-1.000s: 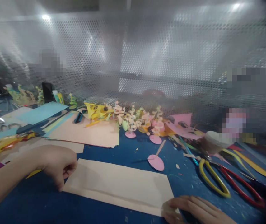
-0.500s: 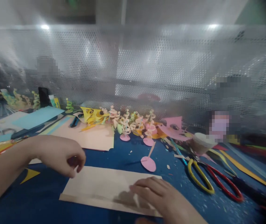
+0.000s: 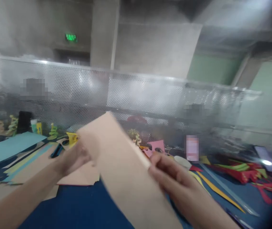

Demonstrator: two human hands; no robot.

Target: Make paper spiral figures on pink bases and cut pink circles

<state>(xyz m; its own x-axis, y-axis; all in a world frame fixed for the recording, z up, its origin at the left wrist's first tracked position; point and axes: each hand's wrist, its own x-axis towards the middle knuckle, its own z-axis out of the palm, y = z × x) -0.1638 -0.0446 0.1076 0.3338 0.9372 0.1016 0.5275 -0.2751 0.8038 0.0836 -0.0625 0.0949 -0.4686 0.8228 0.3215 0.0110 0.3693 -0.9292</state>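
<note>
A long peach-coloured sheet of paper (image 3: 126, 171) is held up at a tilt above the blue table, its lower end running out of view. My left hand (image 3: 76, 159) grips its left edge near the upper end, the fingers partly hidden behind it. On the opposite edge, my right hand (image 3: 171, 171) pinches the paper between thumb and fingers, where a narrow pale folded strip shows. Behind the raised sheet, most of the small curled paper pieces (image 3: 137, 140) are covered.
To the left lie a light blue sheet (image 3: 14, 146) and a stack of peach paper (image 3: 85, 175). A white cup (image 3: 182, 161) stands beyond my right hand. Red paper scraps (image 3: 243, 175) and an orange strip (image 3: 218, 190) lie at the right. A perforated metal screen (image 3: 145, 92) runs along the back.
The peach paper has been lifted off the table and tilted up, now gripped by both hands. The view has swung upward and to the right.
</note>
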